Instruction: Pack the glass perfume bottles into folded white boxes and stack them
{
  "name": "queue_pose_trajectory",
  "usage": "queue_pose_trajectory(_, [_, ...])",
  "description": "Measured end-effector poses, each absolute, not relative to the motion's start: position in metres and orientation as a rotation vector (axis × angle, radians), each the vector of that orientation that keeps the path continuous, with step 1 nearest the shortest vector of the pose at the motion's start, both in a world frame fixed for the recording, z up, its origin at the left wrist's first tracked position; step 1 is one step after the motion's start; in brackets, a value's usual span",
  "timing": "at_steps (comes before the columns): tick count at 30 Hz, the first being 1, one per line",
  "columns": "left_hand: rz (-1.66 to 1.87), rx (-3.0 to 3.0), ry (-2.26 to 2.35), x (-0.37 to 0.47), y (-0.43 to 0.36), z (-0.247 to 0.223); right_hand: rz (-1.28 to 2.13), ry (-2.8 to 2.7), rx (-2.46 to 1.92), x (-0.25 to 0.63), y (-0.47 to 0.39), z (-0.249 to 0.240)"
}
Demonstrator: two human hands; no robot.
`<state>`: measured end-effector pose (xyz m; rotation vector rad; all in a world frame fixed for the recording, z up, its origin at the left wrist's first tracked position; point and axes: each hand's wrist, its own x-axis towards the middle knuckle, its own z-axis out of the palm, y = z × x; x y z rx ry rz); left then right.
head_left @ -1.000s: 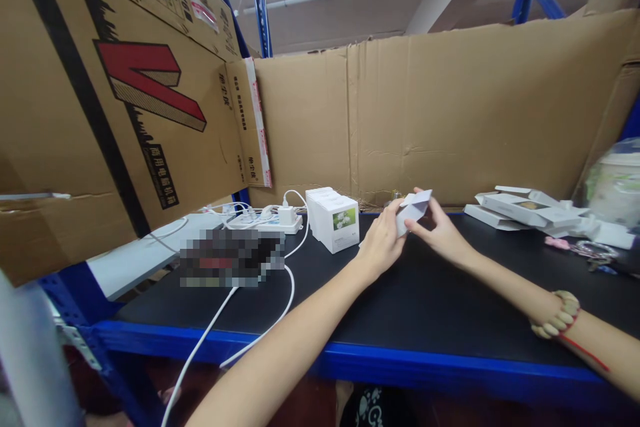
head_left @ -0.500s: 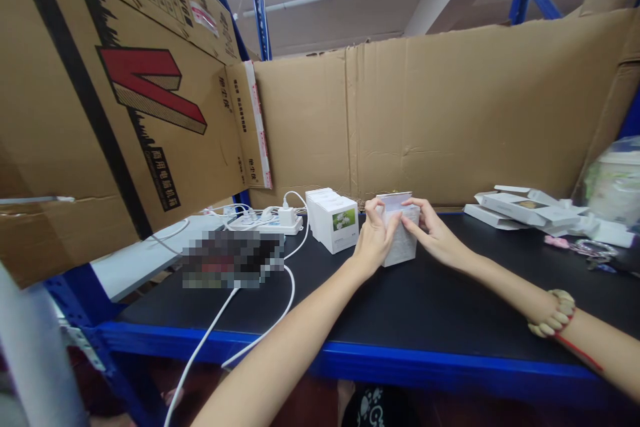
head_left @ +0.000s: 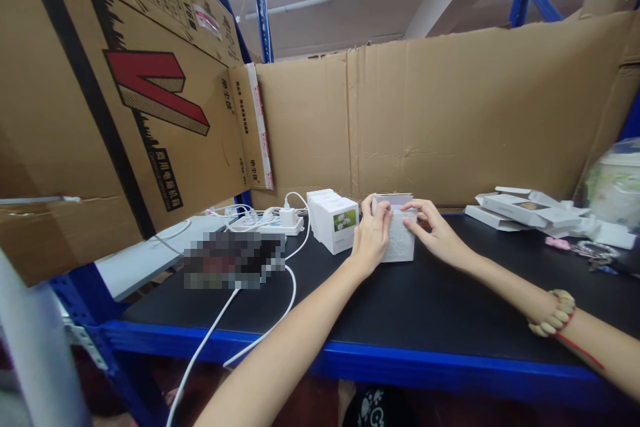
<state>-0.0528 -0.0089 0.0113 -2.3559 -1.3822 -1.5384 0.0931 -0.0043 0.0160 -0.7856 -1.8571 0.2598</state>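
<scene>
Holds printed white carton [head_left: 401, 245] upright, just right of frame centre. Grips its left side with left hand [head_left: 371, 235], fingers curled; pinches its upper right edge with right hand [head_left: 440, 235], fingers bent. Can't tell if carton bottom touches black tabletop [head_left: 450, 313]. Just left of left hand, see row of white boxes [head_left: 344, 230], front one with flower picture. Farther left, note white power strip [head_left: 295, 228] with cables, near pixelated item [head_left: 227, 261]. At right of frame, note loose flattish white boxes [head_left: 520, 208], key ring [head_left: 595, 251] in front, bagged cup [head_left: 617, 190] behind.
</scene>
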Motion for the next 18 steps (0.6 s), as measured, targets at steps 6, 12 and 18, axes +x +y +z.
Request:
queue_pose_trajectory(6, [-1.583,-2.347,-1.347,-0.0521,-0.0108,0.0119,0.221,-1.828,-0.78,0.094,-0.0037,0.016])
queue_pose_trajectory(12, [-1.661,-2.349,-1.31,-0.05,-0.0139,0.0138,0.15,-1.808,-0.799,0.0934,-0.0077,0.0204])
queue_pose_trajectory(18, [-1.884,-2.328,-1.345,-0.0509,-0.0125,0.0144,0.132,-1.857,-0.815,0.0929,-0.0107,0.0211])
